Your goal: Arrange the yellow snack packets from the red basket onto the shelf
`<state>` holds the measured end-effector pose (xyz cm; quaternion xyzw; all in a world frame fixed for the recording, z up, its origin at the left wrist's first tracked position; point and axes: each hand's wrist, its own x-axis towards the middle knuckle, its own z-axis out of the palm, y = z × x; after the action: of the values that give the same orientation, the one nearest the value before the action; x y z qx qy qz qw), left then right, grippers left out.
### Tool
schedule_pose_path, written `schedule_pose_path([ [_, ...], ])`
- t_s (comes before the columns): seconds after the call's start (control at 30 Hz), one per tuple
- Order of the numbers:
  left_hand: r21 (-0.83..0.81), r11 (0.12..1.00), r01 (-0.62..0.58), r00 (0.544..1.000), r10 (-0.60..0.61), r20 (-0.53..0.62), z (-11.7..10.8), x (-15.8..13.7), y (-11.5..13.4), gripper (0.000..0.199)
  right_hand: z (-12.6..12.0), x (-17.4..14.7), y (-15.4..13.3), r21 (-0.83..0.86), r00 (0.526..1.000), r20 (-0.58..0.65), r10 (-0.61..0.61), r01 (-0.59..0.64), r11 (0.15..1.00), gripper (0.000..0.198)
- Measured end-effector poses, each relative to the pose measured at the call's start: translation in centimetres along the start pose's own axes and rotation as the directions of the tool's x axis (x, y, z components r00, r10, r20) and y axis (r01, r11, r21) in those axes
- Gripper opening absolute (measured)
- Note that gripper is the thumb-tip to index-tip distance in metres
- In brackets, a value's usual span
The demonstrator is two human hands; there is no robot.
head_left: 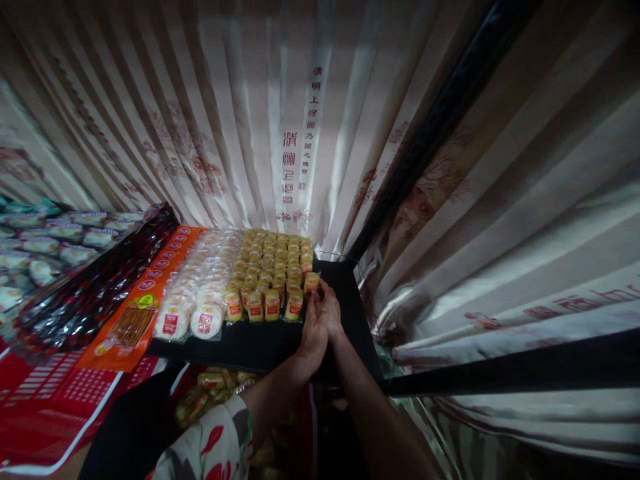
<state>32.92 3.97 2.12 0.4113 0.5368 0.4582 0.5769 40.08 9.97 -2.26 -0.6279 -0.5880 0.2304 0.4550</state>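
My left hand [313,330] and my right hand [331,312] are side by side at the right end of a black table, their palms almost together. Between their fingertips is one small yellow wrapped snack cake [311,282] at the front right corner of a stack. Both hands look closed around it, though the dim light hides the exact grip. Rows of the same yellow wrapped cakes [270,263] stand close on the left. Beyond those lie stacks of round white wrapped biscuits [207,320] with red labels.
Farther left are an orange snack bag [131,327], a dark red glossy pack [95,287] and many white packets [65,230]. A red basket [45,407] is lower left; yellow packets [215,387] lie below the black table [260,350]. Pleated curtains [250,133] and a black pole [425,140] stand behind.
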Motion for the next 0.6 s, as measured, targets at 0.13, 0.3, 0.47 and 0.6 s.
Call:
schedule_pose_path([
  [0.13, 0.013, 1.000, 0.001, 1.000, -0.001, -0.004, 0.0, 0.5, 0.1, 0.054, 0.2, 0.7, -0.2, -0.007, 0.999, 0.020, -0.029, 0.030, 1.000, 0.044],
  [0.3, 0.008, 1.000, 0.021, 1.000, -0.021, 0.013, -0.1, 0.8, 0.0, 0.055, 0.7, 0.9, -0.3, -0.013, 1.000, -0.014, -0.014, 0.014, 1.000, 0.040],
  [0.47, 0.002, 1.000, 0.014, 1.000, -0.014, 0.000, -0.1, 1.3, 0.3, 0.050, 1.1, 0.9, -0.6, -0.020, 0.996, -0.089, -0.004, 0.003, 1.000, 0.041],
  [0.6, -0.007, 1.000, 0.006, 0.999, -0.006, -0.036, -0.3, 1.5, 0.3, 0.049, 1.5, 1.0, -0.4, 0.001, 0.995, -0.101, -0.007, 0.008, 1.000, 0.041],
])
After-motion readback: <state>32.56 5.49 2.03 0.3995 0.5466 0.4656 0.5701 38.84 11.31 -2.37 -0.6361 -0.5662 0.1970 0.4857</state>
